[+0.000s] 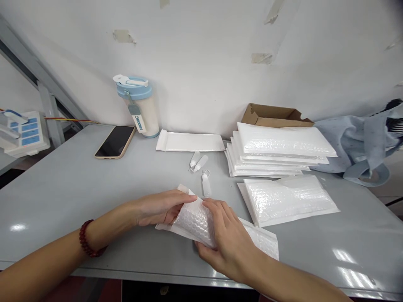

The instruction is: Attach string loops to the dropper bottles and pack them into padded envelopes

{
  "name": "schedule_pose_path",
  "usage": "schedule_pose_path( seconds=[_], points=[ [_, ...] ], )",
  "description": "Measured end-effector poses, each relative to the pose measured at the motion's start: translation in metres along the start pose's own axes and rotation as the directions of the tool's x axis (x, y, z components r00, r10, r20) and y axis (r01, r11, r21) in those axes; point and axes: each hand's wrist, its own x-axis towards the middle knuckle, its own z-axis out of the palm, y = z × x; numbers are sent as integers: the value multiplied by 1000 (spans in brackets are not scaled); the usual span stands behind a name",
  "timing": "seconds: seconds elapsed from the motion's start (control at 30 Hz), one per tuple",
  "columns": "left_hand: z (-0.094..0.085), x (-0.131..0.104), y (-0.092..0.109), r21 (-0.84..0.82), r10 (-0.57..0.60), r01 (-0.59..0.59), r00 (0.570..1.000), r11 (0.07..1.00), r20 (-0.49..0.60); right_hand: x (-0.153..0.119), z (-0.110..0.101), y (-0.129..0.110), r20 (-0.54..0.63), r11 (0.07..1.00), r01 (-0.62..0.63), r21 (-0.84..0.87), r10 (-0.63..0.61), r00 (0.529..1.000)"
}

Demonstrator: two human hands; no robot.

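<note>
A white bubble mailer [197, 220] lies slanted between my hands near the table's front edge. My left hand [165, 206] grips its left, open-looking end, thumb on top and fingers partly hidden beneath. Across its middle, my right hand [225, 239] is wrapped with the thumb at the lower edge. Just beyond the mailer lies a small white bottle [206, 184] with a looped tip, and two more such bottles [200, 162] sit behind it. A flat white mailer [193, 141] rests by the wall.
To the right are a stack of white mailers [283, 142], two overlapping mailers [289, 199], a cardboard box [277, 115] and a light blue cloth bag [346, 138]. A phone [115, 142] and a tumbler [141, 109] stand back left on the grey table [63, 197], near a power strip [27, 132].
</note>
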Motion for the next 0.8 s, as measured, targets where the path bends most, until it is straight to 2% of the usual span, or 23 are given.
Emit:
schedule_pose_path(
  seconds=[0.07, 0.2, 0.3, 0.4, 0.47, 0.53, 0.57, 0.6, 0.63, 0.73, 0.8],
  points=[
    [0, 0, 0, 17, -8, 8, 1000, 1000, -11, 1, -1, 0, 2, 1000, 3, 5, -3, 1000],
    [-1, -4, 2, 81, -9, 20, 992, 997, -129, 2, -7, 0, -8, 998, 42, -41, -43, 999],
    [-4, -10, 10, 193, 46, -21, 991, 981, -125, 2, -13, 1, 21, 980, 168, -109, -167, 986],
    [-14, -19, 20, 400, 143, -85, 983, 912, -118, 2, -16, 1, 134, 948, 274, -161, -254, 958],
    [-23, -23, 25, 588, 257, -65, 933, 806, -250, 3, -16, 1, 224, 944, 284, -168, -244, 944],
    [-33, -25, 27, 721, 378, 34, 834, 692, -402, 3, -15, 2, 287, 948, 274, -161, -221, 932],
    [-36, -25, 27, 751, 410, 81, 797, 656, -443, 4, -14, 2, 305, 951, 268, -156, -212, 928],
    [-37, -25, 27, 765, 414, 110, 787, 635, -457, 4, -14, 3, 313, 953, 262, -150, -205, 927],
    [-38, -24, 26, 770, 395, 120, 803, 626, -446, 4, -14, 3, 314, 957, 255, -142, -200, 928],
    [-33, -21, 25, 765, 282, 99, 893, 636, -350, 5, -15, 3, 299, 965, 237, -111, -195, 934],
    [-29, -19, 25, 771, 257, 68, 921, 634, -293, 5, -15, 3, 296, 970, 225, -97, -188, 937]
  ],
)
